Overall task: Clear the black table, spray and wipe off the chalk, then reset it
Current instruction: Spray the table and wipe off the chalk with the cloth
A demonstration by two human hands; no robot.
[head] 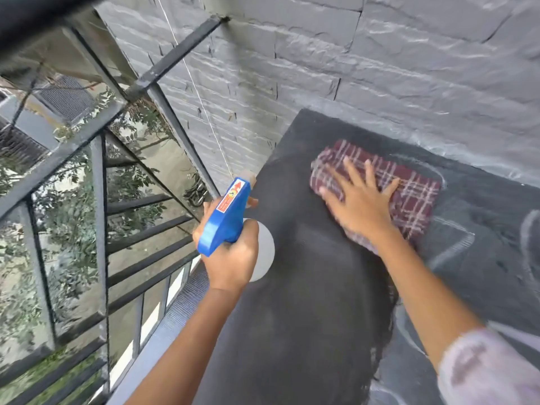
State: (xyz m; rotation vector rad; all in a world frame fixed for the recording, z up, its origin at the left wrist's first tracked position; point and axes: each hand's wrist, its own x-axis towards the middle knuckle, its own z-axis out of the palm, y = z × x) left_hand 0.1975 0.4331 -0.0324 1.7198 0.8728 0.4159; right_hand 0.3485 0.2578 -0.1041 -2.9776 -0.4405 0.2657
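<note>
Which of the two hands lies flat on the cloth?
The right hand, fingers spread flat on the maroon checked cloth on the black table; the left hand grips the blue-topped white spray bottle.

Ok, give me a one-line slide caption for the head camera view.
The right hand presses a plaid cloth on the chalk-marked black table while the left hand grips a blue spray bottle.

Left hand (pixel 230 258) near-left, fingers curled round the spray bottle (pixel 228 217) — right hand (pixel 362 206) farther right, palm down, fingers spread flat.

Grey brick wall (pixel 380 54), metal railing (pixel 99 217)
</note>
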